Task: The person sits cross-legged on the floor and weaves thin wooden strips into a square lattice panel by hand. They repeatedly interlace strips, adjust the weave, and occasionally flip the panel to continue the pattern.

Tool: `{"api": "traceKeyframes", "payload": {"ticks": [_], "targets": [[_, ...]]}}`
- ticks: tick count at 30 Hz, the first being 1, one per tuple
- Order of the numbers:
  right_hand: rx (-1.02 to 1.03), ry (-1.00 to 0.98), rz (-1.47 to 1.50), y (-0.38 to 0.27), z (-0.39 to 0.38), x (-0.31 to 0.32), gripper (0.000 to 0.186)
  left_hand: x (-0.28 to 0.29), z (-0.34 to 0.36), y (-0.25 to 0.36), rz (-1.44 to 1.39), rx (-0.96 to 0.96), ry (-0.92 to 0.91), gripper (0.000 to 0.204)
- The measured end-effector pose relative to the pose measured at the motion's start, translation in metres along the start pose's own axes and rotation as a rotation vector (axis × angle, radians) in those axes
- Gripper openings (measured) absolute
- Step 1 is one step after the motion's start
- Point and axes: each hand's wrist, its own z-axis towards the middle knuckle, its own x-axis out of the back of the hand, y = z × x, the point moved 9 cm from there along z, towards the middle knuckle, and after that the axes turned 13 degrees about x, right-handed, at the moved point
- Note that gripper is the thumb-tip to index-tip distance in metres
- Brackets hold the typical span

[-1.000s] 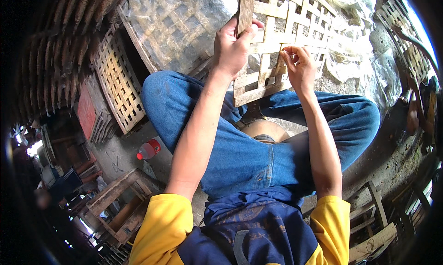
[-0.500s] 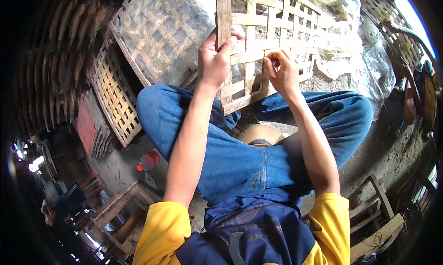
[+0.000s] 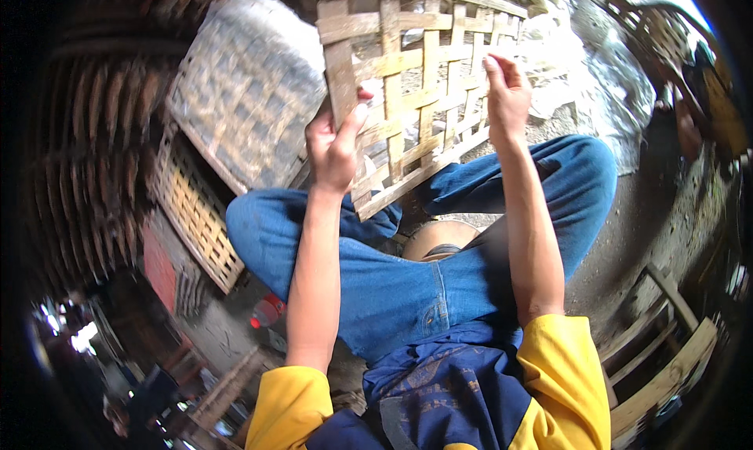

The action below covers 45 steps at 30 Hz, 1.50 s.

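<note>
A woven panel of flat bamboo strips with a wooden frame (image 3: 391, 97) stands tilted above my crossed legs. My left hand (image 3: 335, 154) is closed round its left frame slat, the thumb in front and the fingertips coming through a gap. In front of the right part of the weave is my right hand (image 3: 510, 101), raised with thumb and fingers pinched together. Whether something thin sits in that pinch is too small to tell. I cannot tell if this hand touches the panel.
To the left lean a plastic-covered woven panel (image 3: 243, 89) and a bare woven one (image 3: 196, 211). A red-capped bottle (image 3: 268, 310) lies by my left knee. Clear plastic sheeting (image 3: 616, 81) spreads at the far right; a wooden frame (image 3: 667, 379) sits at lower right.
The panel and my left hand have shifted left and slightly down in view. My right hand has moved up and right, away from the strip near the panel's lower middle.
</note>
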Motion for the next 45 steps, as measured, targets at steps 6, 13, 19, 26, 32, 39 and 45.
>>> {"api": "traceKeyframes", "payload": {"ticks": [6,13,19,26,32,39,45], "targets": [[0.305,-0.120,0.082,-0.090,0.002,-0.021,0.036,-0.024,-0.015,0.014,0.148,-0.078,-0.063,0.021],[0.662,-0.137,0.063,-0.174,-0.004,-0.033,0.031,-0.030,-0.020,0.018,0.252,-0.127,-0.117,0.025],[0.600,-0.263,0.028,-0.156,-0.017,-0.045,0.014,-0.028,-0.017,0.020,0.205,-0.091,-0.082,0.024],[0.479,-0.560,-0.076,-0.126,-0.053,-0.067,0.008,-0.008,0.002,0.000,-0.007,0.013,-0.033,0.020],[0.097,-0.051,-0.220,-0.037,-0.005,0.000,0.018,-0.001,0.006,-0.003,-0.023,0.001,-0.024,0.023],[0.404,0.061,-0.481,-0.097,-0.002,0.007,0.034,-0.010,0.004,0.002,0.009,0.013,-0.055,0.025],[0.849,-0.346,-0.282,-0.171,-0.052,-0.074,0.033,-0.033,-0.009,0.015,0.030,-0.044,-0.088,0.025]]}}
